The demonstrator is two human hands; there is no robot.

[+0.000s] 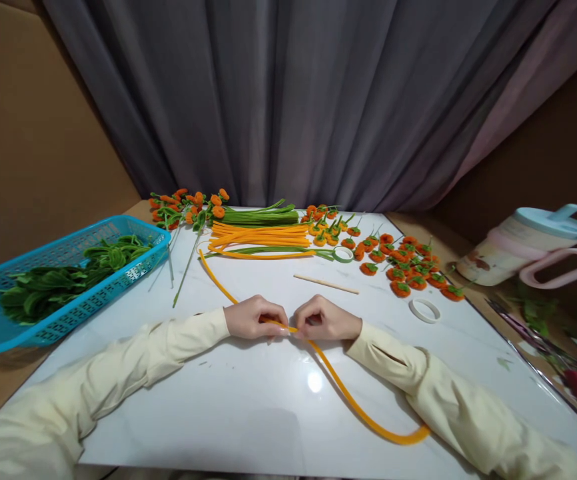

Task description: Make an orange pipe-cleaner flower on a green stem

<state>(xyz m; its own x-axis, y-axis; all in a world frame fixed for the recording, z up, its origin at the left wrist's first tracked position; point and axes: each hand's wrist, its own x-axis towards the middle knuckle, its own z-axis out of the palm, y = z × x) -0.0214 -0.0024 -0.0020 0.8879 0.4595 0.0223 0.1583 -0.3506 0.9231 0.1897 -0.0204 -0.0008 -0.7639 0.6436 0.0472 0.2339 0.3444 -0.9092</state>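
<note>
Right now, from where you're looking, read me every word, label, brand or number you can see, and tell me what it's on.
I can read no words, labels, brands or numbers.
Lidded cup: brown printed mark, too blurred to tell whether it includes lettering.
White ring: no readable marking.
Held orange strip: no writing shows.

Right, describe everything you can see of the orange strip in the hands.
The orange strip is one long, thin, bendy piece in yellow-orange, seemingly soft and fuzzy like a pipe cleaner. The left hand and right hand pinch it near its middle, with a short stretch showing between them. One part slants away over the white tabletop toward the left; the other bows toward the person and meets the right sleeve, where its end cannot be made out.
</note>
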